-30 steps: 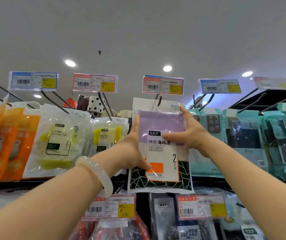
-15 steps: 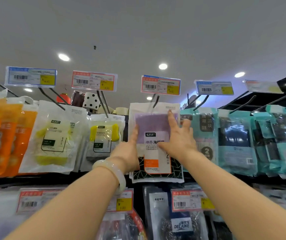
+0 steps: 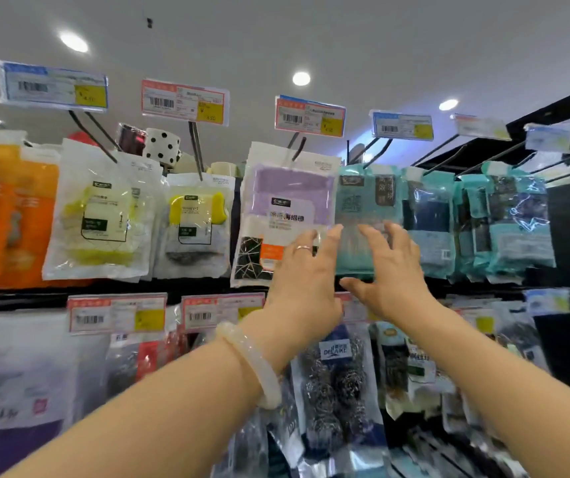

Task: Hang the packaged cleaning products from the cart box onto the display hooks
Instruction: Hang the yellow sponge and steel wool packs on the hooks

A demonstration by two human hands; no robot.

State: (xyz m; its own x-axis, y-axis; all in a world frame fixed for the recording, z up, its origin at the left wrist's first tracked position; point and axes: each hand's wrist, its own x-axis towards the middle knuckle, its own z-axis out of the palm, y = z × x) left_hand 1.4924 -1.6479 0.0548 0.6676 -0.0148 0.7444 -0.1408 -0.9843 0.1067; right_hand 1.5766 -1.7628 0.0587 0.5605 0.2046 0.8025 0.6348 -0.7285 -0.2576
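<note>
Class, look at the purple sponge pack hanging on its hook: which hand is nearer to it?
Left. The left hand overlaps the purple sponge pack's lower right corner; the right hand is farther right, before the teal pack.

Both forearms were bare, with no sleeves showing anywhere along them. The left hand (image 3: pixel 302 270) wore 1 thin ring (image 3: pixel 302 248), pale metal with a pinkish tint, on a finger at about 12 o'clock from the knuckles. At 7 o'clock from that hand, the left wrist carried 1 thick bangle (image 3: pixel 255 365), smooth, rounded, milky white and slightly translucent, with a glossy sheen. The right hand (image 3: pixel 389 270) bore no jewellery that could be made out, and its wrist was uncovered.
</note>
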